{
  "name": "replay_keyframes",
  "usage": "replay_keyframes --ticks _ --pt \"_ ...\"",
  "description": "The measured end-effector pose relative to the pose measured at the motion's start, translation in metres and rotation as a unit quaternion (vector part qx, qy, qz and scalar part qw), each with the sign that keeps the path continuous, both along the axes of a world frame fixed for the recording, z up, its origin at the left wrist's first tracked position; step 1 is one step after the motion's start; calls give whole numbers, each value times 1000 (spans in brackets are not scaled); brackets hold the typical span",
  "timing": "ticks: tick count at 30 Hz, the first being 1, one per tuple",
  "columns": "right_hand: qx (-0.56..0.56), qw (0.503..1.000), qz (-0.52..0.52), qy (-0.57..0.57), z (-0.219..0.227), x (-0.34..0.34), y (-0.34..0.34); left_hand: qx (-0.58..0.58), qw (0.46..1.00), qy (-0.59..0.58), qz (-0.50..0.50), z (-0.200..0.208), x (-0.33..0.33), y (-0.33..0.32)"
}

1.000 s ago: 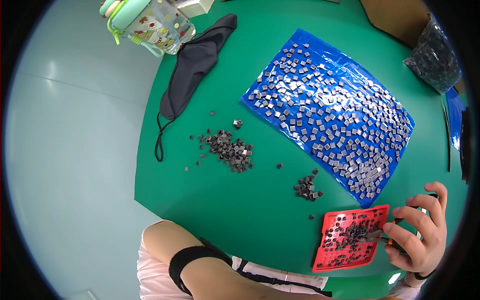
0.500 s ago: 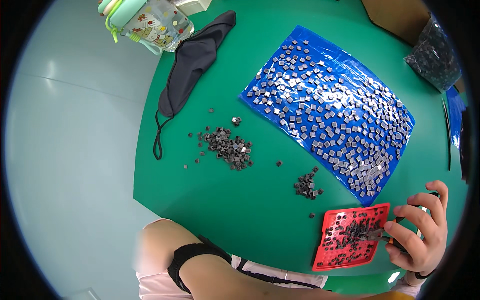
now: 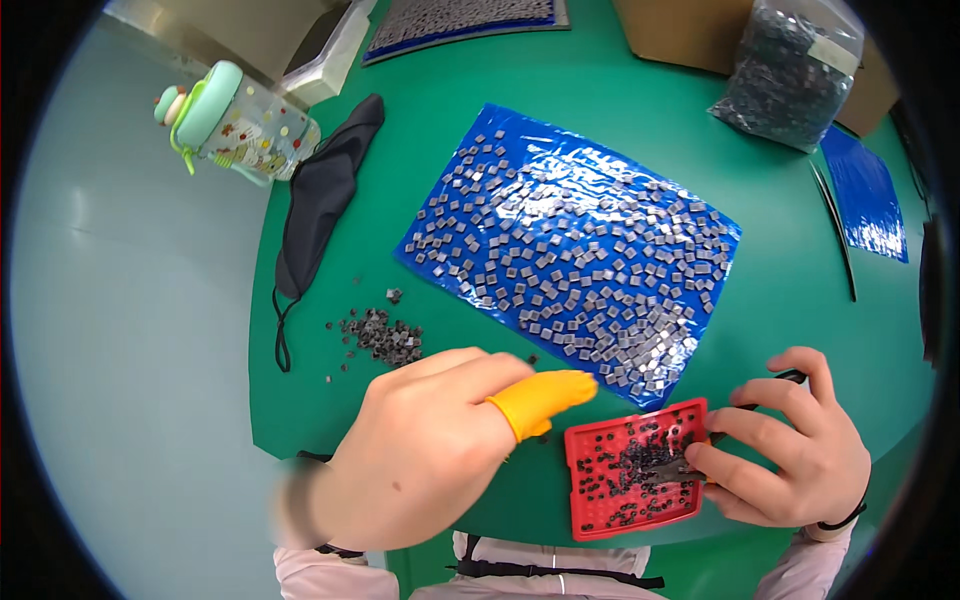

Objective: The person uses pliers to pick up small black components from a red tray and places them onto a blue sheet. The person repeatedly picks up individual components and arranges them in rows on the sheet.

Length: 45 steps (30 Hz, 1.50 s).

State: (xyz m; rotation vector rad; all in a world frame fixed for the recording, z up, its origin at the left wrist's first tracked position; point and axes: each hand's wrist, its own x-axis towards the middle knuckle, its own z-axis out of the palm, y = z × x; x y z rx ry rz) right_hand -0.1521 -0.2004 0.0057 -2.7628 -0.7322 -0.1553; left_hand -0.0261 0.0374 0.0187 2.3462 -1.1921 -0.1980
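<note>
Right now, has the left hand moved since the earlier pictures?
Yes: the left hand has moved up and left relative to the red tray. Its yellow finger cover, earlier at the picture's lower edge, is now near the tray's upper-left corner.

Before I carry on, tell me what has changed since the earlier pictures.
The left hand, wearing a yellow finger cover, has come up into view left of the red plastic tray; any grip is hidden. The view shifted, carrying the tray and glossy blue sheet leftward in the picture. The right hand still holds the dark metal pliers over the tray.
</note>
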Motion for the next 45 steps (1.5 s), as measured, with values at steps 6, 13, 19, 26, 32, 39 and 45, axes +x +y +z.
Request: replay_keyframes --ticks 6,13,19,26,32,39,45 --pt "25 1000 7 -16 -4 -5 -7 55 997 -50 -32 -5 -2 -5" --pt "17 999 24 -19 -6 -5 -9 101 993 -59 -30 -15 -6 -8" --pt "35 998 -2 -53 -4 -4 -8 4 999 14 -40 -7 -5 -10" --pt "81 986 -73 -127 7 -1 -7 -184 828 527 50 -14 -17 -15" --pt "88 984 -58 -144 12 -2 -3 -298 696 647 88 -27 -27 -6" --pt "82 985 -36 -146 11 -3 -4 -281 681 669 99 -33 -31 -4" --pt "64 984 -44 -161 14 -6 -3 -308 644 699 53 -43 -33 -2"
